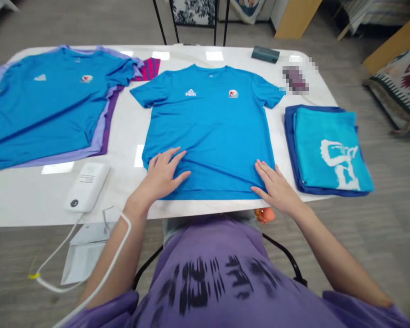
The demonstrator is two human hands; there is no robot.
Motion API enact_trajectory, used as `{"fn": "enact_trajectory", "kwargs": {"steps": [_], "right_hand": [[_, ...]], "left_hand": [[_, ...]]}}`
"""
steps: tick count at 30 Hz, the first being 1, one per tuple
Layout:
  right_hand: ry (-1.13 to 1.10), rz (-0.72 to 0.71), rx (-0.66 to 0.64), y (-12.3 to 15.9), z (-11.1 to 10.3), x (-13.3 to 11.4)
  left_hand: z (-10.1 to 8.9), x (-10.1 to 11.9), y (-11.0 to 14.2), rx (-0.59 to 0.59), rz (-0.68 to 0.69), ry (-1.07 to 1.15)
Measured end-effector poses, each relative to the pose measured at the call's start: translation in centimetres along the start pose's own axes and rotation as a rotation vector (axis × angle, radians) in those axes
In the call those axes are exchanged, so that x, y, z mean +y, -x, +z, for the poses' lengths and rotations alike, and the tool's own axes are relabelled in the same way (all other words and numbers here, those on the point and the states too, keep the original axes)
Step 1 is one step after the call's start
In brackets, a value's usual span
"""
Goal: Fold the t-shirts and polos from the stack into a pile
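A blue T-shirt (208, 132) lies spread front side up on the white table, its collar away from me and its hem near the table's front edge. Small white and red-and-white logos show on its chest. My left hand (166, 171) rests flat on the shirt's lower left part, fingers spread. On the lower right corner lies my right hand (271, 184), fingers stretched out and the palm down. Slight creases run across the cloth between the hands. Neither hand grips the fabric.
Several spread shirts (54, 105) lie layered at the left. Folded shirts (328, 150) form a stack on the right. A white device (88, 187) with a cable sits at the front left edge of the table (123, 191). A dark case (265, 54) is at the back right.
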State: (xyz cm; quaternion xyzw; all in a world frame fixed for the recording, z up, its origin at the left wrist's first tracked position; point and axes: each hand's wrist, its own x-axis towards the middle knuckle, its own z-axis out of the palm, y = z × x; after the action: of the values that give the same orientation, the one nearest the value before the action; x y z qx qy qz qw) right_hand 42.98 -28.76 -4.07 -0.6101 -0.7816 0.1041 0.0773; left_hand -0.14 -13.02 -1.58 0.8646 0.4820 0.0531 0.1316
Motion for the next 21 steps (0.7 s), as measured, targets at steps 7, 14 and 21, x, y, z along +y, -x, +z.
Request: {"fn": "enact_trajectory", "kwargs": {"steps": [7, 14, 21], "right_hand": [[0.016, 0.096, 0.127, 6.3, -0.1, 1.2], [-0.134, 0.052, 0.233, 8.7, -0.8, 2.9], [-0.128, 0.069, 0.244, 9.1, -1.2, 3.3]], "left_hand": [[0.7, -4.4, 10.7, 0.162, -0.318, -0.13], [0.7, -6.3, 14.5, 0.211, -0.147, 0.108], [0.5, -8.7, 15.5, 0.198, -0.167, 0.184]]}}
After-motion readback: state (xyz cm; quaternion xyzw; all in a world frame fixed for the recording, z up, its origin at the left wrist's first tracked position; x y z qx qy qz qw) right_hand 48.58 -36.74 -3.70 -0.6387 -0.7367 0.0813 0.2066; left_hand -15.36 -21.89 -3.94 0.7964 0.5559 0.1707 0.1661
